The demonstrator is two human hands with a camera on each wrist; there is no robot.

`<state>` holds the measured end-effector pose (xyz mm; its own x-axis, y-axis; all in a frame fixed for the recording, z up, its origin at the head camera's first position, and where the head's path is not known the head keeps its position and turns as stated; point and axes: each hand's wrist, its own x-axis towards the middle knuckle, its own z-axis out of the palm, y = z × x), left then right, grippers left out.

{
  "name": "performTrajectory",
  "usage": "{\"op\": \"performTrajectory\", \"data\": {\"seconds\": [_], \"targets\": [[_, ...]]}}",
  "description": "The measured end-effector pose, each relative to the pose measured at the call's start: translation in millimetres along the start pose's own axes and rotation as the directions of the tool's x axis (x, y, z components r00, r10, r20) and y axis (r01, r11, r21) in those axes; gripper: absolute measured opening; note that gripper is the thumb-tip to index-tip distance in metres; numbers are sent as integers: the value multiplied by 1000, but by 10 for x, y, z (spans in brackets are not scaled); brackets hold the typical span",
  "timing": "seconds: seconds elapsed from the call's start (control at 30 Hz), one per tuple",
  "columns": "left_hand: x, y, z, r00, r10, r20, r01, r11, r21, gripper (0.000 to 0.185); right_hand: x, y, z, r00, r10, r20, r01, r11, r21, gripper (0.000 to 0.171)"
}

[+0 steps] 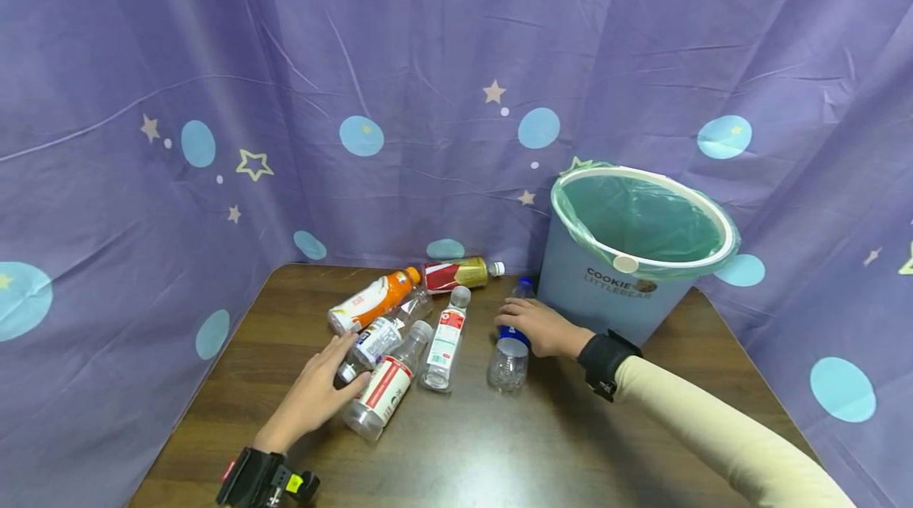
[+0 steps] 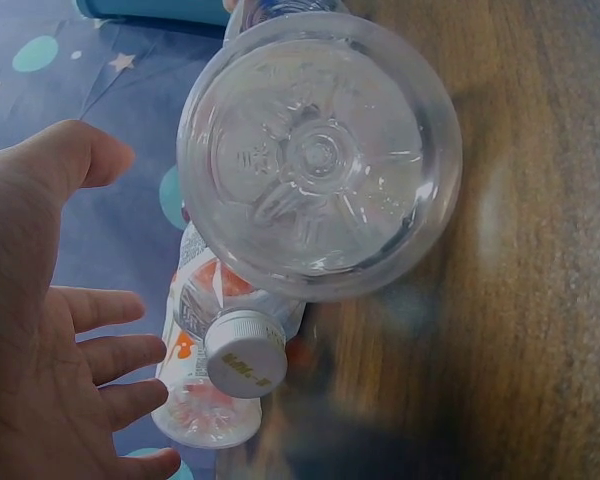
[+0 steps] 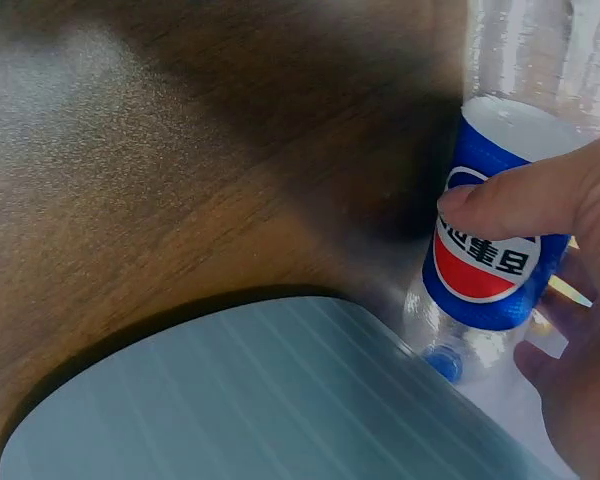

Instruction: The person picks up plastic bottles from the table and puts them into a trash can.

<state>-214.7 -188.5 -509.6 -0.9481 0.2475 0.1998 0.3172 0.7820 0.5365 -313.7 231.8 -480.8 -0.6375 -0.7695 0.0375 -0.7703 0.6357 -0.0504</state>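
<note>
Several empty plastic bottles lie on a dark wooden table (image 1: 471,444). My right hand (image 1: 529,323) grips a clear bottle with a blue label (image 1: 509,357) beside the bin. In the right wrist view the right hand (image 3: 500,285) holds that blue-label bottle (image 3: 485,270), thumb pressed on the label and fingers curled behind it. My left hand (image 1: 341,355) reaches out with straight fingers and touches a small white-and-blue labelled bottle (image 1: 376,338). In the left wrist view the left hand (image 2: 80,340) is spread open beside the base of a clear bottle (image 2: 320,150) and a white-capped bottle (image 2: 242,355).
A light blue bin (image 1: 606,298) with a green liner stands at the table's back right, close to the right hand; the right wrist view shows the bin's wall (image 3: 260,400). An orange bottle (image 1: 371,300), a red-and-yellow one (image 1: 456,274) and two red-labelled clear ones (image 1: 445,338) lie mid-table. Purple curtains surround the table.
</note>
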Motion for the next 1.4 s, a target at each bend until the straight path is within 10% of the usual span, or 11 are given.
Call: {"op": "performTrajectory", "data": {"seconds": [0.83, 1.4], "targets": [[-52, 41, 58, 999, -33, 43, 34, 999, -18, 80, 147, 101, 150, 995, -30, 98, 49, 978, -203, 68], [-49, 36, 3, 1000, -15, 26, 16, 1000, -10, 79, 297, -117, -101, 996, -50, 71, 54, 998, -42, 64]]}}
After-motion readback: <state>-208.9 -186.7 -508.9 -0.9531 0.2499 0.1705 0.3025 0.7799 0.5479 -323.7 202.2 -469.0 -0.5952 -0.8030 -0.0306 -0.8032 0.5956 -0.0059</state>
